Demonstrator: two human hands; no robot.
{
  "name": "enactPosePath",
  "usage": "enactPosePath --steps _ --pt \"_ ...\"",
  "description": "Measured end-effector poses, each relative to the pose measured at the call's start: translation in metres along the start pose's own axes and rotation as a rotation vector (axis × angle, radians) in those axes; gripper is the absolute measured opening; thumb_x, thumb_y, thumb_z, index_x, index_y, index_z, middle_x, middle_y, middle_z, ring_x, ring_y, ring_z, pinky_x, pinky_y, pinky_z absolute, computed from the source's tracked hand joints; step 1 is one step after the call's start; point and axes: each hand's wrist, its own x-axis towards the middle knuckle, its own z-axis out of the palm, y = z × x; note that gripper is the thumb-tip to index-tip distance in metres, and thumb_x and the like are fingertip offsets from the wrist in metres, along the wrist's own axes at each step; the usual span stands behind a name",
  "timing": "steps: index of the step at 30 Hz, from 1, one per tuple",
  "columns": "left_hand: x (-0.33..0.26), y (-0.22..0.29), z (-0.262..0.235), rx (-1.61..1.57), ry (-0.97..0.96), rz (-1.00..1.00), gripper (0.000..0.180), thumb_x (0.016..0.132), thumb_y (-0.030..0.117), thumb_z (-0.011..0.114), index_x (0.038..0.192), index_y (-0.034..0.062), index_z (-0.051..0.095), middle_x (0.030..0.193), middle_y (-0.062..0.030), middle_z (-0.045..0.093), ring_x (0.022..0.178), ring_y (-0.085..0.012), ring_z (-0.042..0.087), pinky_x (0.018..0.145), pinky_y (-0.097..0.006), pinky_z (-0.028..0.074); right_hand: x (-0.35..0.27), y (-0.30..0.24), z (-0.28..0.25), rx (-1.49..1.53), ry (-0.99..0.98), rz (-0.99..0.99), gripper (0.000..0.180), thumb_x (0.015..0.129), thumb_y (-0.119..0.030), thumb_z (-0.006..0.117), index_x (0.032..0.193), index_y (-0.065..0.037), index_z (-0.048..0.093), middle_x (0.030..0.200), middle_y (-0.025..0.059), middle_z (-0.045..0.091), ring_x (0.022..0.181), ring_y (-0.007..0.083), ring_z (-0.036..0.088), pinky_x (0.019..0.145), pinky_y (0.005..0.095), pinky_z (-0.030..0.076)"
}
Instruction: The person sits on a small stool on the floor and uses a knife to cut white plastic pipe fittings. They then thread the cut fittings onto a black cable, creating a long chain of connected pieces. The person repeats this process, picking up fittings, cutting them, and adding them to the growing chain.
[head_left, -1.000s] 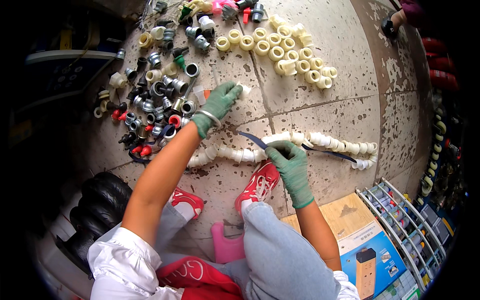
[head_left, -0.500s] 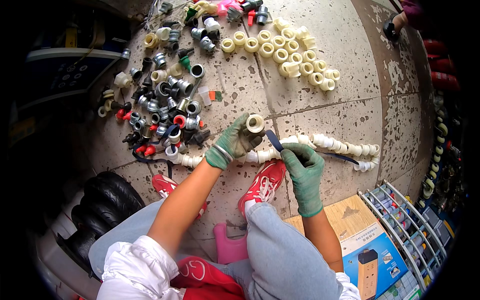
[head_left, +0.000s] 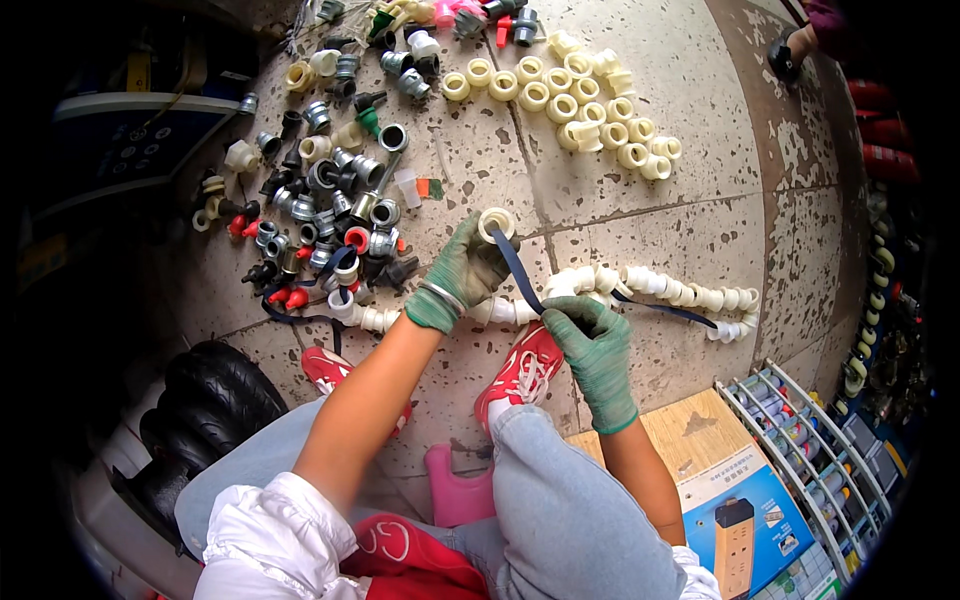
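My left hand [head_left: 462, 272], in a green glove, has its grip closed around a white pipe fitting [head_left: 496, 224], holding it with the round opening facing up. My right hand [head_left: 593, 345], also gloved in green, has its grip pinched shut on a dark blue strap [head_left: 515, 270]. The strap runs from the fitting in my left hand down to my right fingers, then continues rightward across the floor.

Containers: a white wire rack [head_left: 800, 420] stands at lower right; it holds rows of small cylindrical items, too small to identify. A printed cardboard box [head_left: 740, 500] lies flat just beside the rack; its contents are not visible.

A string of white fittings [head_left: 670, 290] lies on the tiled floor [head_left: 700, 150] just beyond both hands, threaded along the strap. A loose cluster of cream ring fittings [head_left: 590, 110] lies farther out, well apart from the hands. To the left lies a mixed pile of grey, black and red fittings [head_left: 320, 220]. A black tyre [head_left: 215, 400] sits at lower left.

My red shoes [head_left: 525, 365] rest on the floor directly under the hands, and a pink stool [head_left: 455, 490] shows between my legs. My right knee partly covers the box. Another person's hand [head_left: 790, 50] appears at the upper right edge.
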Motion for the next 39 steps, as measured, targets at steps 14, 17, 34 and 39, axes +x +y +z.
enactPosePath --steps 14,17,34,39 --pt "-0.019 -0.014 0.013 0.11 -0.226 -0.083 0.033 0.089 0.029 0.06 0.112 0.004 0.058 0.109 -0.0124 0.062 0.105 -0.0237 0.058 0.093 -0.037 0.047 0.02 0.042 -0.005 0.067 0.095 0.098 0.024 0.082 -0.011 0.067 0.102 0.001 0.065 0.088 0.0043 0.064 0.075 0.008 0.057 0.068 0.021 0.048" --pt "-0.02 -0.019 0.008 0.489 -0.23 0.212 0.034 0.092 0.027 0.054 0.114 0.002 0.059 0.115 -0.0119 0.06 0.105 -0.0245 0.058 0.096 -0.037 0.043 0.024 0.049 -0.003 -0.222 0.087 -0.09 0.039 0.08 -0.009 0.066 0.116 0.001 0.055 0.104 0.0088 0.061 0.086 0.0119 0.057 0.077 0.0244 0.048" --pt "0.07 0.135 0.076 2.368 0.381 1.142 0.036 0.083 0.016 0.054 0.117 0.0048 0.056 0.136 -0.0164 0.043 0.105 -0.0326 0.058 0.087 -0.04 0.049 0.008 0.008 0.011 0.0 -0.244 -0.022 0.023 0.091 -0.005 0.051 0.112 0.0 0.058 0.078 0.0013 0.059 0.069 0.0059 0.052 0.062 0.0209 0.045" --pt "0.068 0.142 0.075 2.423 0.191 1.337 0.036 0.078 0.01 0.06 0.113 0.0064 0.052 0.116 -0.0165 0.053 0.093 -0.0327 0.06 0.078 -0.043 0.05 0.011 0.007 0.007 -0.005 -0.147 0.026 0.019 0.089 -0.009 0.057 0.105 0.0 0.062 0.074 0.0006 0.059 0.067 0.0059 0.052 0.06 0.0206 0.044"
